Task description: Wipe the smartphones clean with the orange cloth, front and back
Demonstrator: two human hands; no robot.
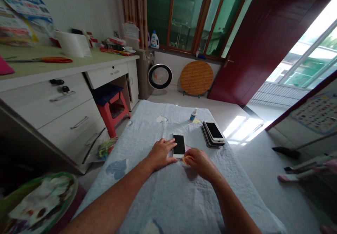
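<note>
A white smartphone (179, 145) with a dark screen lies flat on the cloth-covered table (158, 199). My left hand (162, 154) rests at its left side, fingers stretched out, with fingertips on the phone's left edge. At the phone's lower right corner is my right hand (199, 162), its fingers closed on a small orange-yellow cloth (187, 159). Most of that cloth is hidden in the fingers. To the right, several phones (213, 132) lie in a stack, a white-framed one on top. Behind them stands a small spray bottle (193, 115) with a blue label.
A desk (105, 63) with drawers runs along the left wall, with a red stool (112, 109) under it. At lower left sits a waste bin (75, 192) holding used tissues. Farther back are a washing machine (144, 76) with its door open and a round wooden tabletop (196, 77).
</note>
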